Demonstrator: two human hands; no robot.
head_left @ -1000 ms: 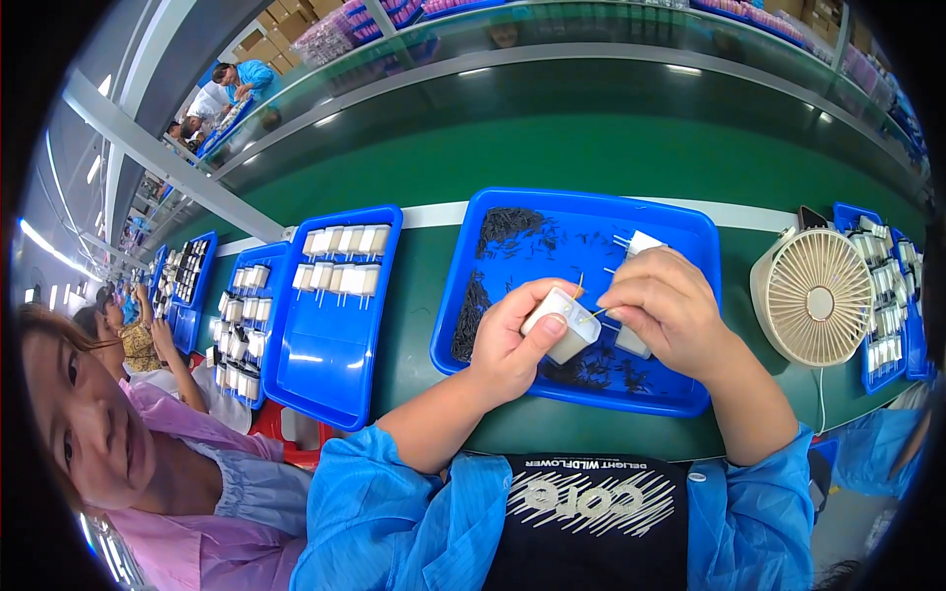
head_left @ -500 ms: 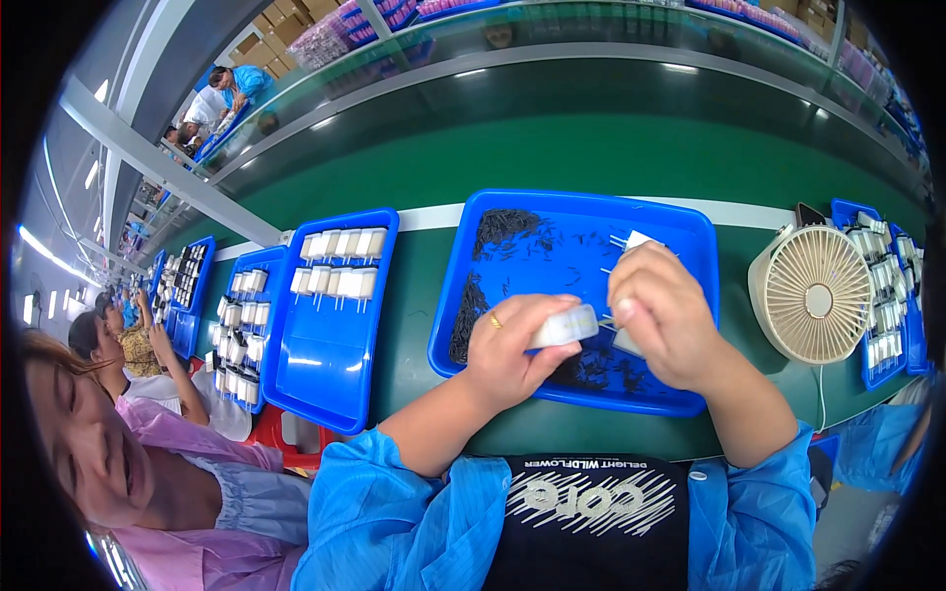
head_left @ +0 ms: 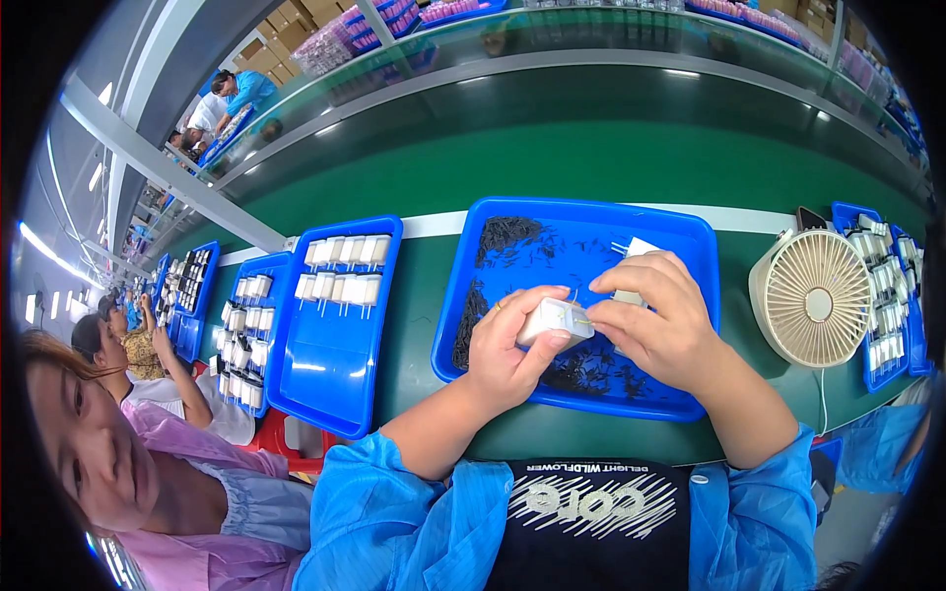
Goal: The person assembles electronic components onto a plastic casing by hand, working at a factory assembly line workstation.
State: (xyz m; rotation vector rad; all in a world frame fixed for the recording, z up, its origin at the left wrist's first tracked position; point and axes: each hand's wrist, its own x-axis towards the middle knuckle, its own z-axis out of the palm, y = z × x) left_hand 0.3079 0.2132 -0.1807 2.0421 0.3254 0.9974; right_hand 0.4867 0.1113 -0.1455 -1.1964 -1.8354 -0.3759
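— Where is the small white block (head_left: 555, 319)?

— Over the blue tray (head_left: 463, 295) of dark pins; our left hand (head_left: 507, 345) has fingers clamped around it, wrist bent inward.

— And our right hand (head_left: 658, 317)?

— Curled, fingertips pinched together at the block's end, on the green table (head_left: 414, 325).

— What stays hidden near the bench's front edge?
— The right hand (head_left: 662, 320) covers most of a white piece behind it, and the small white block (head_left: 555, 320) is half wrapped by the left hand (head_left: 507, 345).
— The dark bits in the blue tray (head_left: 463, 295)?
— Too small to tell.
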